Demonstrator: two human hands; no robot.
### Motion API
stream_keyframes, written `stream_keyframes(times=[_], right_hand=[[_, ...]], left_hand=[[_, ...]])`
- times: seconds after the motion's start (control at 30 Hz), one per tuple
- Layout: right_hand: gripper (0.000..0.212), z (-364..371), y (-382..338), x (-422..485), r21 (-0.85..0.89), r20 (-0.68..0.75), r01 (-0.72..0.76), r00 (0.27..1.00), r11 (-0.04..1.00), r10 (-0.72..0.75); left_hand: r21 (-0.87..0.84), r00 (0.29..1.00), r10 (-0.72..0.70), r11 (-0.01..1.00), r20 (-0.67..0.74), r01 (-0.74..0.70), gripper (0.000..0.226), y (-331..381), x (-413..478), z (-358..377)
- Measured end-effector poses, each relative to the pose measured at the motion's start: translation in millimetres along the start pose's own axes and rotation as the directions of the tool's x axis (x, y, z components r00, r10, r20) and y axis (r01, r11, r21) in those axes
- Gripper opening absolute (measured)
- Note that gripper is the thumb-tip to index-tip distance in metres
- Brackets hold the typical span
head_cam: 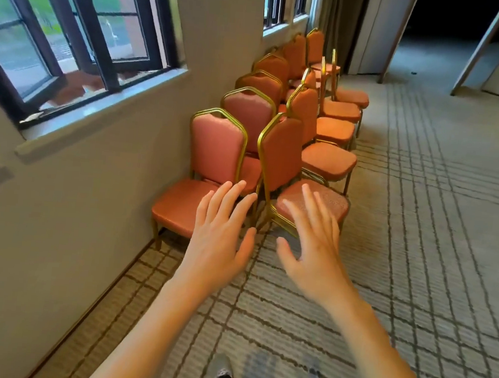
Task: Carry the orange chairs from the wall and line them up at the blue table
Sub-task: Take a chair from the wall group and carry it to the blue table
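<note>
1. Two bare forearms reach forward over a grey carpet [419, 234] crossed with dark grid lines, toward orange padded chairs with gold metal frames [323, 129] set in two rows along a beige wall [75, 203]
2. The left hand [219, 240] is spread flat with fingers released and apart, holding nothing; it hovers in front of the nearest wall-side orange chair [211, 167], whose seat faces the camera
3. The right hand [312, 248] is likewise splayed and empty, raised before the nearest outer-row orange chair [291, 177], which stands side-on with its seat toward the open floor
4. Whether either hand touches a chair cannot be told; both appear short of the frames
5. The two nearest chairs stand just beside each other, and the rest of the rows run away behind them toward a curtain [339, 15] and a dark open doorway [456, 23]
6. Dark-framed windows [84, 23] sit above the chairs in the wall
7. A shoe toe [222, 367] shows at the bottom edge
</note>
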State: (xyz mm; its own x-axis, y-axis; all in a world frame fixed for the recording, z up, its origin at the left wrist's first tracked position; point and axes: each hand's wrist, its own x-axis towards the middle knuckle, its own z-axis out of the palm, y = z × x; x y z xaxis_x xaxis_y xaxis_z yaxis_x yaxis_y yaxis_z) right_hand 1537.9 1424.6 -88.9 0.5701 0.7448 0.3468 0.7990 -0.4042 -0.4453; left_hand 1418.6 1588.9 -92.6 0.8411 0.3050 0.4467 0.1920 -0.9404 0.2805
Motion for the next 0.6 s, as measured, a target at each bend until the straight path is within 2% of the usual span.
stream_keyframes(times=[0.1,0.2,0.33,0.47,0.6], right_hand=[[0.067,14.8,17.9,64.0,-0.049,0.027,-0.032,0.999,0.998,0.033],[0.067,24.8,27.0,128.5,-0.045,0.04,-0.054,0.998,0.998,0.056],[0.064,48.7,39.7,198.9,0.099,0.062,-0.132,0.99,0.986,0.126],[0.064,78.0,67.9,269.6,0.097,0.121,-0.129,0.986,0.987,0.117],[0.061,105.1,103.8,339.7,0.252,0.173,-0.176,0.976,0.952,0.134]], left_hand=[[0.001,0.997,0.062,0.998,0.048,-0.062,0.059,-41.7,55.0,28.8],[-0.089,0.996,0.061,0.995,0.069,-0.054,0.059,-77.5,113.0,44.5],[-0.275,0.997,-0.023,0.96,0.078,0.044,0.059,-118.7,177.9,51.9],[-0.333,0.996,-0.023,0.941,0.087,0.051,0.058,-158.0,234.4,73.8],[-0.509,0.973,-0.18,0.83,0.146,0.23,0.056,-198.1,292.5,119.5]])
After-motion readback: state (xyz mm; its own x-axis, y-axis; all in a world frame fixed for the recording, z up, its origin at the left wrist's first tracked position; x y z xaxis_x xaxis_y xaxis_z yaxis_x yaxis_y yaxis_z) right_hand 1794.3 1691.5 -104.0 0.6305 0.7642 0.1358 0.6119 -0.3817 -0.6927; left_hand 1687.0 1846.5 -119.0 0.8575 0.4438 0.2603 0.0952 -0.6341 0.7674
